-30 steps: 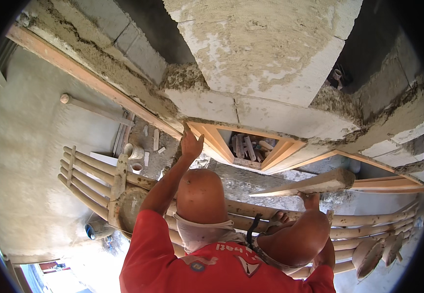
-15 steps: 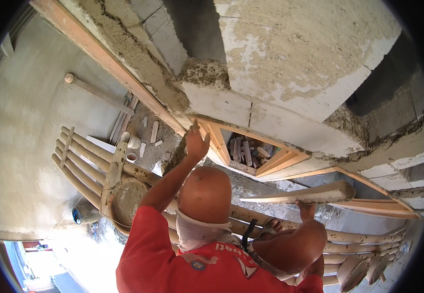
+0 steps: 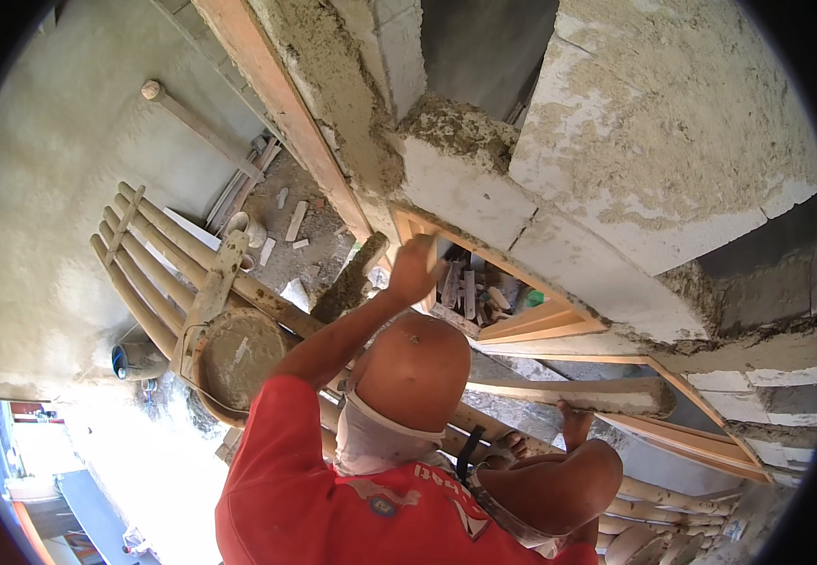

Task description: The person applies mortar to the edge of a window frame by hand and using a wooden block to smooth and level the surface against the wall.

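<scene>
My left hand (image 3: 418, 270) reaches up to the inner corner of the wooden window frame (image 3: 484, 243). Its fingers point upward and nothing shows in them; whether they touch the wood I cannot tell. Just left of the hand a rough, mortar-crusted board end (image 3: 352, 279) slants up toward the wall. The frame sits against pale blocks (image 3: 469, 188) with mortar along the joint. My right arm drops behind my bent knee at the lower right, and its hand is hidden. One bare foot (image 3: 575, 422) presses against a long timber plank (image 3: 568, 395).
Bamboo poles (image 3: 149, 282) form the scaffold beneath me. A round pan with grey mortar residue (image 3: 239, 353) rests on them at left, above a dark bucket (image 3: 135, 361). Wood scraps (image 3: 297, 221) and a pail (image 3: 248, 228) lie on the floor far below. A second frame (image 3: 681, 405) is at right.
My left hand has moved right and slightly down, from the frame's outer edge to its inner corner. My view has shifted, bringing more of the mortar-crusted board end into sight.
</scene>
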Demonstrator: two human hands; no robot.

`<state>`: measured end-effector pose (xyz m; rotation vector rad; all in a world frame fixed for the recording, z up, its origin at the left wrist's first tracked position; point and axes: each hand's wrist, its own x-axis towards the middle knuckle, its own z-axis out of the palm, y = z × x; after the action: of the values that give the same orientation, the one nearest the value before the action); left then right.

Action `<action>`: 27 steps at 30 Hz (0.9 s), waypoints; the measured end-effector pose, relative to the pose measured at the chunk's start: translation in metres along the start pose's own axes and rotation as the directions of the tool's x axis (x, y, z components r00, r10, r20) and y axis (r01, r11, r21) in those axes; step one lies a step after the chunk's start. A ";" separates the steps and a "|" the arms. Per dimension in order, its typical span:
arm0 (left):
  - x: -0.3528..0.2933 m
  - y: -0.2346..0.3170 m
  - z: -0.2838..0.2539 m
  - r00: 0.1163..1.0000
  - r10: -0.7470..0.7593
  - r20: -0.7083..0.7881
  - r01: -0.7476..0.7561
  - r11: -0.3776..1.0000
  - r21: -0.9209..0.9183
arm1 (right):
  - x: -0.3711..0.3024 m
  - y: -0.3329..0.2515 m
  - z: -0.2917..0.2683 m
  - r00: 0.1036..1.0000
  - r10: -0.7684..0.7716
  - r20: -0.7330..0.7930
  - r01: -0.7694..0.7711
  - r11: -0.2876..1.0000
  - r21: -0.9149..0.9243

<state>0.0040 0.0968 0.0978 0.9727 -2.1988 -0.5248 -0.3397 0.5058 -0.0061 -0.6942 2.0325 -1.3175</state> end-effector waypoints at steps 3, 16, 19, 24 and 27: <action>0.010 -0.021 -0.006 0.941 -0.316 -0.124 0.317 0.948 -0.014 | 0.001 -0.002 0.000 1.000 0.001 -0.010 -0.001 0.998 -0.064; 0.008 0.005 -0.010 0.995 0.056 0.087 -0.057 0.998 0.009 | 0.002 0.013 0.006 0.998 0.030 -0.050 -0.036 0.991 -0.125; 0.014 -0.020 0.008 0.991 -0.134 0.000 0.134 0.987 0.088 | -0.004 -0.040 0.001 0.999 0.030 0.011 -0.026 0.968 -0.250; 0.006 0.007 -0.012 0.844 0.345 0.410 -0.366 0.930 -0.031 | 0.019 -0.012 0.005 0.998 -0.044 0.043 0.052 0.977 -0.208; -0.005 0.042 -0.009 0.790 0.238 0.564 -0.163 0.970 -0.181 | 0.010 -0.048 -0.003 0.999 0.051 0.009 -0.044 0.928 -0.370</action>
<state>-0.0077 0.1267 0.1271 0.5321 -2.7303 -0.9445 -0.3443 0.4831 0.0374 -0.8116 2.2945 -0.9008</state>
